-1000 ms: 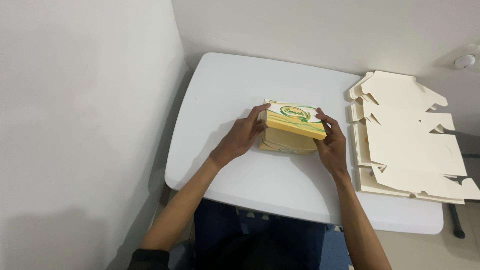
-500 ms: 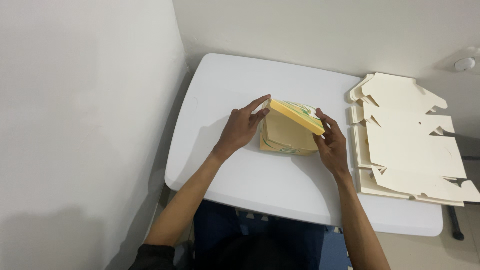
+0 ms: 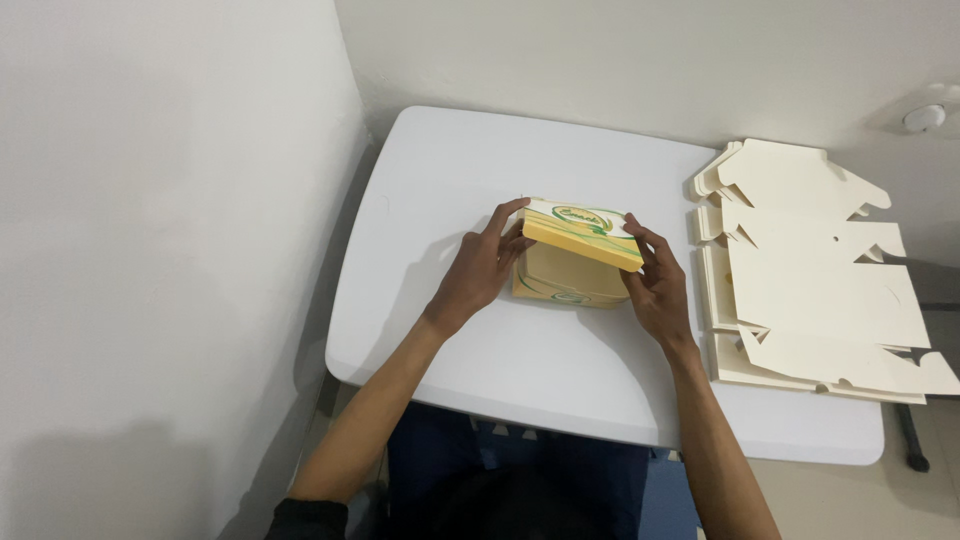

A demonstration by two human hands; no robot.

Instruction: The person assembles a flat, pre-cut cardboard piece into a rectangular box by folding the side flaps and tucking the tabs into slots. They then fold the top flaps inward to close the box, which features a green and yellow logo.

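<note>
Box: yellow-and-white carton (image 3: 575, 262) at the centre of the white surface (image 3: 480, 170), lid flap half raised.
Left hand (image 3: 480, 268): fingers curled on the lid's 9 o'clock corner.
Right hand (image 3: 655, 290): bracing the 3 o'clock side.
Blanks: flat cream cutouts (image 3: 810, 265) stacked at 3 o'clock, within reach.

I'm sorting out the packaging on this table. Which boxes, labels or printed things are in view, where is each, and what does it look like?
Box: table middle, held between left hand and right hand; low, rectangular, yellow, with a raised white lid bearing a green and yellow printed design.
Flat box blanks: stacked at the table's right edge; cream, unprinted, with cut flaps.
No signs or screens in view.
</note>
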